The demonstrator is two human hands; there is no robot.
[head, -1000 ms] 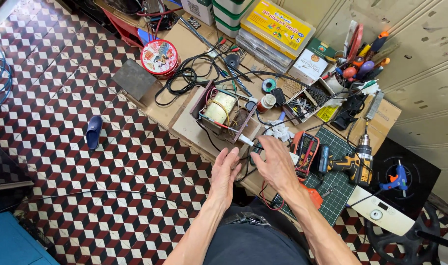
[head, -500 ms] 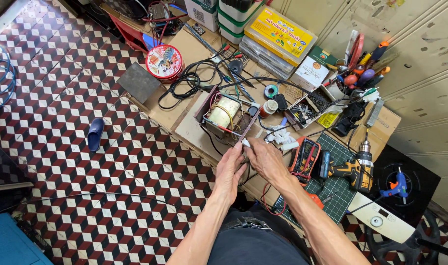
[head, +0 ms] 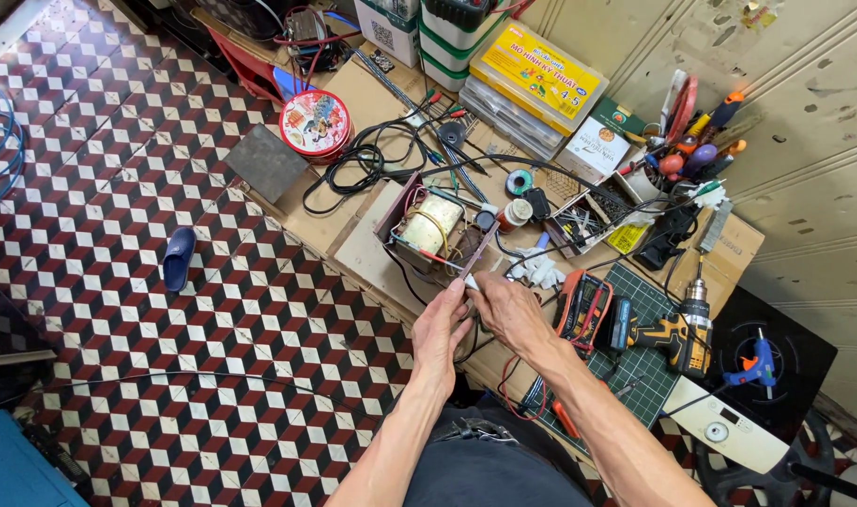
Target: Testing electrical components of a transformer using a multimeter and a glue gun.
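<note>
Fingers [head: 459, 293] of both hands pinch together on a small white wire end [head: 470, 281] at the near corner of the open brown box with a copper-wound transformer [head: 430, 228] on the low cardboard-topped bench [head: 327, 225]. Left hand [head: 440, 330] and right hand [head: 509, 310] touch at fingertips. Just right: orange-edged multimeter [head: 583, 303], yellow cordless drill [head: 674, 330] on green cutting mat [head: 650, 371]. Round red tin [head: 315, 123] well apart.

Both forearms are bare, with no sleeves, gloves, watch or rings visible on the left hand [head: 440, 330] or the right hand [head: 510, 310]. Below the green cutting mat [head: 656, 361], the lap shows dark grey-blue clothing.
</note>
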